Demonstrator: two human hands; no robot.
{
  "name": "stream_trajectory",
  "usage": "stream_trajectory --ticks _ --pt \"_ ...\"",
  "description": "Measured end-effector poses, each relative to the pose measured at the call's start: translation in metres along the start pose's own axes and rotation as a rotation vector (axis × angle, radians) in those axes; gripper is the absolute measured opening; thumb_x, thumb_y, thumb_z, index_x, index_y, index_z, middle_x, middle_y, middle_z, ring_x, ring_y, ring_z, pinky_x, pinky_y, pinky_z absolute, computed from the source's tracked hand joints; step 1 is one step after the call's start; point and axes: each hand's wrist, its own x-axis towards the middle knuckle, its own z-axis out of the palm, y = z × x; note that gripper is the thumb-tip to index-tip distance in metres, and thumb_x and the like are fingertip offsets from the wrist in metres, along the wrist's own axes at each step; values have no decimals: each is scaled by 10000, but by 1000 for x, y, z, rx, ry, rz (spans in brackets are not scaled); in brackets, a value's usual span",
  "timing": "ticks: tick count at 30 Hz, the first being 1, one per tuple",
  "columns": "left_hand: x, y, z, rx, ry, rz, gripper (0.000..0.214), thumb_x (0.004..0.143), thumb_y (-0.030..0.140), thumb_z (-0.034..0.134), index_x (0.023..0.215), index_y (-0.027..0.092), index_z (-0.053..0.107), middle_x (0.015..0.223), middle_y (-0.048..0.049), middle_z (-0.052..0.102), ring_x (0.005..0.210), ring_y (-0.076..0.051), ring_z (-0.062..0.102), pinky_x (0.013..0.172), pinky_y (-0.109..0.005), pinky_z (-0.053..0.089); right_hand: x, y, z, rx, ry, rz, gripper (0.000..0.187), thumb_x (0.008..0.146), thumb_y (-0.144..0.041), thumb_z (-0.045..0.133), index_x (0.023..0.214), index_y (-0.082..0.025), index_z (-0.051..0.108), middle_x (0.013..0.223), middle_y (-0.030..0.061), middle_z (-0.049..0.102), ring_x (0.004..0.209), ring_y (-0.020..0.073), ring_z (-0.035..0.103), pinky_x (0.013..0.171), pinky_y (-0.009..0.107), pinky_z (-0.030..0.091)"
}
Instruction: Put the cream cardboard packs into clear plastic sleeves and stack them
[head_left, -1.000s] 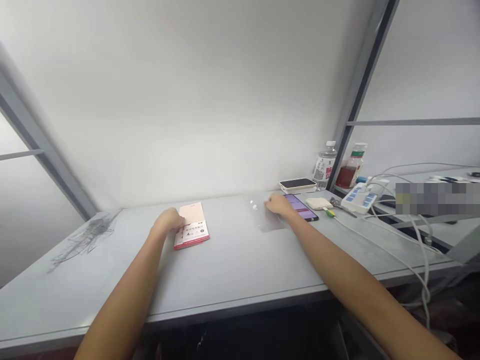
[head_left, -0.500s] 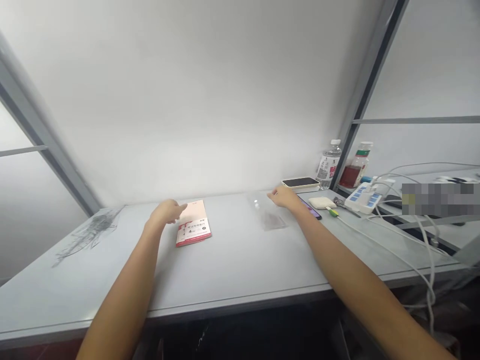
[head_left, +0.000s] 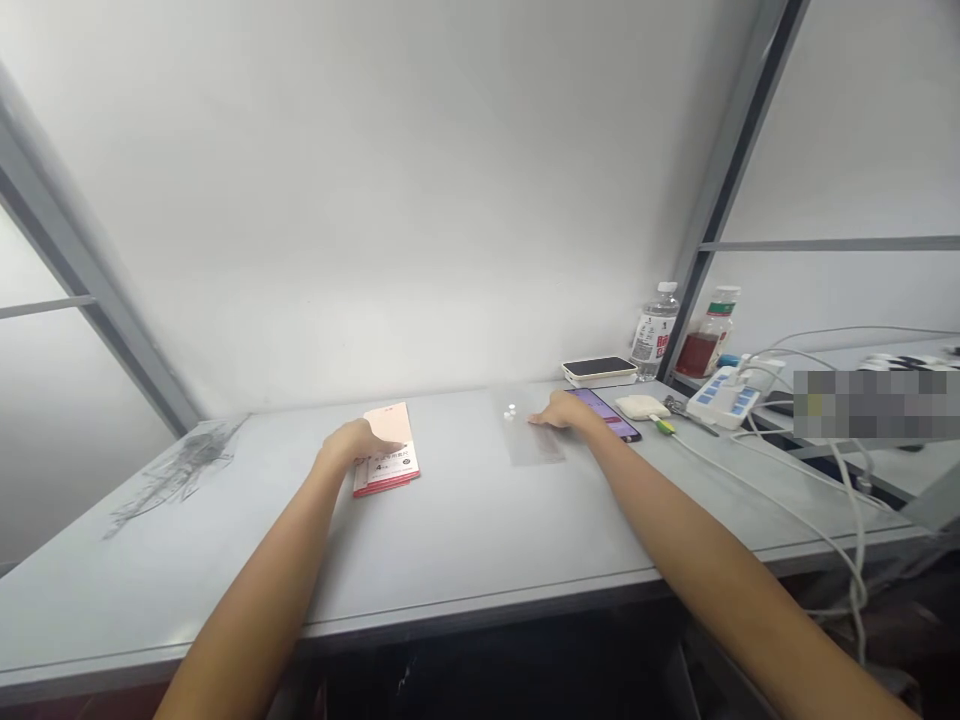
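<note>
A pink and red paper packet (head_left: 390, 480), printed with a large 4 and small characters, lies flat on the desk left of centre. My left hand (head_left: 350, 444) rests over its left side, one digit stretched across the printed face. The other fingers are partly hidden under the hand. A clear plastic bag (head_left: 534, 447) with small white dots near its top lies flat to the right of the packet. My right hand (head_left: 566, 412) touches the bag's right side with its fingers stretched leftward. Neither the packet nor the bag looks lifted.
Right of the bag lie a phone with a lit screen (head_left: 611, 420), a white case (head_left: 643, 407) and a white power strip (head_left: 726, 397) with cables. A dark-screened phone on a white box (head_left: 600, 372) and a water bottle (head_left: 655, 332) stand by the wall (head_left: 420, 200).
My left hand has come down onto the packet, covering part of its print. My right hand has shifted slightly nearer and onto the bag, which now lies flatter and straighter.
</note>
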Motion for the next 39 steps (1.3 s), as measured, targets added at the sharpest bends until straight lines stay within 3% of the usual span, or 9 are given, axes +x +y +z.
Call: stream_trajectory --ticks 3,6,13,18,21,28,33,36,39 --pt "2 -1 -1 17 -5 -16 487 482 600 642 731 191 556 837 -93 659 685 -238 609 582 -321 429 2 1 -1 29 -39 -4 292 620 -402 688 566 -147 556 506 58 568 558 206 579 511 284 391" --pt "2 -2 -1 41 -11 -42 485 506 629 613 688 185 549 826 -103 661 651 -237 610 585 -330 433 0 -2 -4 86 10 -39 240 680 -321 624 534 -158 527 482 33 544 529 178 557 509 263 380" --pt "1 0 3 31 -26 -47 464 455 635 635 574 194 551 640 -103 639 637 -301 622 594 -371 441 -21 -25 -18 287 338 -223 219 837 -342 372 815 -184 521 801 30 623 609 121 551 625 236 402" --pt "2 -3 1 -69 -55 -85 471 369 614 692 553 203 554 548 -109 630 587 -320 612 579 -393 438 -44 -44 -23 449 497 -472 206 829 -380 397 768 -201 479 737 7 580 546 113 502 585 232 393" --pt "0 -7 -2 -84 -64 -94 500 356 610 699 613 202 565 589 -100 650 589 -301 613 584 -380 440 -54 -52 -22 469 526 -555 201 825 -375 412 725 -206 454 697 2 557 525 111 478 567 233 381" --pt "5 -10 -7 -127 159 -56 730 456 524 699 1054 171 475 932 -147 658 759 -283 632 578 -312 437 -61 -58 -17 471 503 -582 203 832 -375 398 722 -207 428 672 -6 547 487 100 458 535 225 358" --pt "4 1 -7 -312 302 145 391 675 402 572 981 168 505 911 -108 664 772 -231 636 585 -275 446 -63 -60 -14 488 490 -529 206 835 -388 394 739 -209 425 608 -20 529 467 106 482 527 228 357" --pt "-13 18 -1 -571 412 389 325 754 415 492 980 182 498 968 -73 649 810 -194 624 634 -259 465 -65 -63 -12 531 487 -499 192 838 -384 389 757 -212 421 593 -24 533 469 115 527 533 231 376" --pt "-39 40 12 -781 316 657 345 772 452 483 990 185 487 954 -54 643 792 -172 618 646 -257 477 -68 -68 -9 569 460 -461 181 834 -381 396 764 -216 422 628 -7 569 538 142 587 544 240 404"
